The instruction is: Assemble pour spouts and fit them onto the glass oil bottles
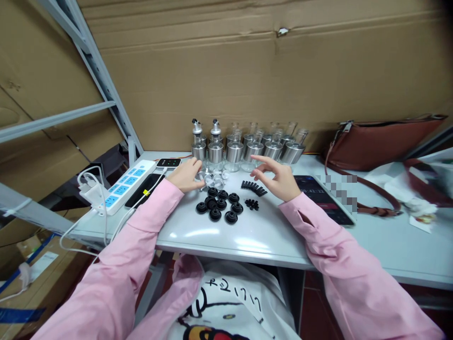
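Note:
A row of glass bottles with metal collars [247, 148] stands at the back of the white table [219, 236]; the two at the left carry pourer spouts. My left hand [186, 174] is curled over small clear and metal parts [214, 178] in front of the bottles, and what its fingers grip is hidden. My right hand [278, 178] hovers over the table with fingers spread, holding nothing, just right of a row of small black tubes [254, 187]. Several black rubber stoppers [220, 205] and tiny black pieces [251, 204] lie between my hands.
A white and blue power strip [122, 186] with cables, a black phone [145, 190] and a small device [169, 163] lie left. A tablet [323, 198] lies right, beside a brown handbag [378, 141]. Cardboard [247, 71] backs the table; metal shelving [88, 66] stands left.

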Demonstrator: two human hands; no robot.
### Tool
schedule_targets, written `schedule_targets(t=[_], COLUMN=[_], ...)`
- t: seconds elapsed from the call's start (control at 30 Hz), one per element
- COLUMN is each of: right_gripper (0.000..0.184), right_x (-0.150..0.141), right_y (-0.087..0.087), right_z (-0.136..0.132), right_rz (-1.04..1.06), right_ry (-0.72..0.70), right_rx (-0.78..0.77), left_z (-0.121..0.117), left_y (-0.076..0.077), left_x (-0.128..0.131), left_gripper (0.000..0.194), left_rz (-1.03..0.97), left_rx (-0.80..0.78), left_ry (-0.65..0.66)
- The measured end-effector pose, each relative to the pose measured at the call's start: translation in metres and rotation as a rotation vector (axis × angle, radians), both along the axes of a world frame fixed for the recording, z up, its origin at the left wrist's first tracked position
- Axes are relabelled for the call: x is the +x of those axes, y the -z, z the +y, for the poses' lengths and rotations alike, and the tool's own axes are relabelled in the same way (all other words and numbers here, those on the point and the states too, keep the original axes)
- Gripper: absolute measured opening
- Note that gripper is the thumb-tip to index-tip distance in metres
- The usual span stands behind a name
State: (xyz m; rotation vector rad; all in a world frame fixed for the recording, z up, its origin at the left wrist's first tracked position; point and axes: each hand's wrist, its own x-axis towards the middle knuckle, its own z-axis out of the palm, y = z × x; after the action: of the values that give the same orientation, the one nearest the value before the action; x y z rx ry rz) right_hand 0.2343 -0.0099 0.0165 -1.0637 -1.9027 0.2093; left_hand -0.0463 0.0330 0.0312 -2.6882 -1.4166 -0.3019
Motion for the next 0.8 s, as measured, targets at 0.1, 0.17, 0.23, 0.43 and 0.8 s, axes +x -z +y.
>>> schedule_targets(t=[0.1,0.17,0.23,0.43,0.8], right_gripper=[0.036,0.036,0.035,0.035,0.036], right_x=[0.000,-0.001,-0.001,-0.002,-0.002], right_y=[-0.002,-0.002,-0.002,-0.003,-0.003], right_z=[-0.001,-0.001,-0.001,-0.002,-0.002], right_rz=[0.055,0.070,0.062,0.043,0.032], right_ry=[-0.003,-0.006,-0.001,0.011,0.006], right_rx=[-0.023,-0.030,-0.031,-0.031,-0.027], left_z=[0.000,0.000,-0.001,-0.003,0.004], left_y=[-0.001,-0.001,-0.001,0.001,0.012], left_x=[0.000,-0.002,-0.003,0.000,0.002], left_gripper=[0.022,0.025,0.029,0.030,0.029], left_rz=[-0.080,-0.118,-0.121,-0.120,-0.188], left_rx=[0.022,0.001,-0.048,-0.158,-0.142], left_ry=[-0.085,-0.184,-0.272,-0.248,-0.063])
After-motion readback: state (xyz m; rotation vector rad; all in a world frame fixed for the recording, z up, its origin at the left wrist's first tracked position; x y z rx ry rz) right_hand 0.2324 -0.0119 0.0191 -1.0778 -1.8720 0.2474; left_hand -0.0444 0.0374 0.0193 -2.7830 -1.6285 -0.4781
